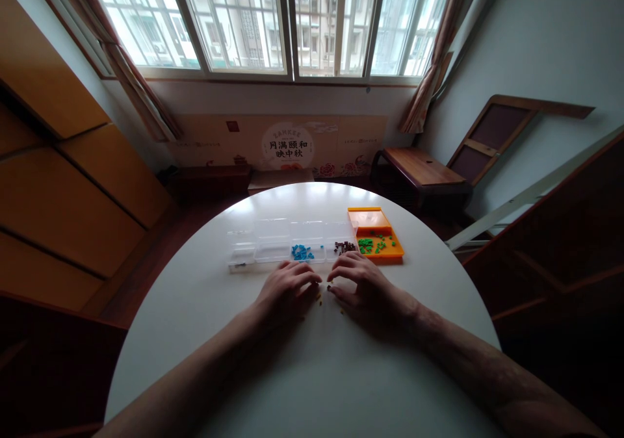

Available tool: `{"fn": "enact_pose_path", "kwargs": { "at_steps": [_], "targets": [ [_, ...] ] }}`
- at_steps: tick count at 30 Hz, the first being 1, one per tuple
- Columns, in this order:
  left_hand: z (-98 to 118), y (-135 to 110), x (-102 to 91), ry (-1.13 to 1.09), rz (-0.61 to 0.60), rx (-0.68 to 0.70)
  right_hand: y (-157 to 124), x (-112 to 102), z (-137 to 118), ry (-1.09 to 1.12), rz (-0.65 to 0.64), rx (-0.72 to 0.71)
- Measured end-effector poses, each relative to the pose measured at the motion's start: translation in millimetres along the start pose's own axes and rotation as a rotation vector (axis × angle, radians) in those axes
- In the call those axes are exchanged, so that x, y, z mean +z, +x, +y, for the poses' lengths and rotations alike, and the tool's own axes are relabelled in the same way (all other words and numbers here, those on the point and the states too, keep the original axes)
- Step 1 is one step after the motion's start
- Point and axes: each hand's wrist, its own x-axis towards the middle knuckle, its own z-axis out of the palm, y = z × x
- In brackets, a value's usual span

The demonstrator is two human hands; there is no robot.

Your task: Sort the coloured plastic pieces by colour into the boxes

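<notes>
Small yellow pieces (pixel 319 299) are seen scattered on the white round table (pixel 195 321), just between the two hands, near its middle. Left hand (pixel 287 293) is laid palm-down, fingers curled and slightly spread, tips touching the tabletop. Right hand (pixel 363 292) is posed likewise, fingers bent and apart. Clear compartment boxes (pixel 273 243) and an orange tray (pixel 377 236) are lined up toward the far edge.

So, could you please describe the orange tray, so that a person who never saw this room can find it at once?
Start at the round white table under the window. A row of small boxes lies across it beyond the two hands; the orange tray is the last at the right end, beside the box with dark pieces. It alone is orange, the others being clear, and it holds small green pieces.
</notes>
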Motion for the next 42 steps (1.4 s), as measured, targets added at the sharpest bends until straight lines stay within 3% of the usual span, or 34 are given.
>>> {"fn": "enact_pose_path", "kwargs": {
  "at_steps": [9,13,19,22,25,32,36,42],
  "targets": [
    [2.7,-1.1,-3.1,0.015,-0.026,-0.052,2.2,5.2,5.7,-0.047,0.000,-0.099],
    [2.7,-1.0,-3.7,-0.002,-0.022,-0.052,5.0,0.3,4.3,-0.037,0.116,-0.116],
    [-0.3,-1.3,-3.3,-0.023,0.024,-0.042,2.3,-1.7,18.1,-0.112,0.394,0.129],
    [-0.2,-1.0,-3.2,-0.058,0.059,-0.075,-0.3,-2.1,26.7,-0.140,0.404,0.257],
    [-0.4,-1.4,-1.8,-0.104,0.107,-0.126,-1.2,-2.4,28.1,-0.133,0.398,0.278],
    [0.1,-0.2,-1.4,-0.264,0.170,-0.203,1.4,2.7,13.3,-0.048,0.265,0.024],
    [5.4,4.6,-5.1,-0.381,0.168,-0.172,3.5,4.3,7.1,-0.041,0.168,-0.120],
    [12.8,8.0,-4.2,-0.413,0.149,-0.065,4.9,5.5,7.2,-0.026,0.146,-0.174]
  ]
}}
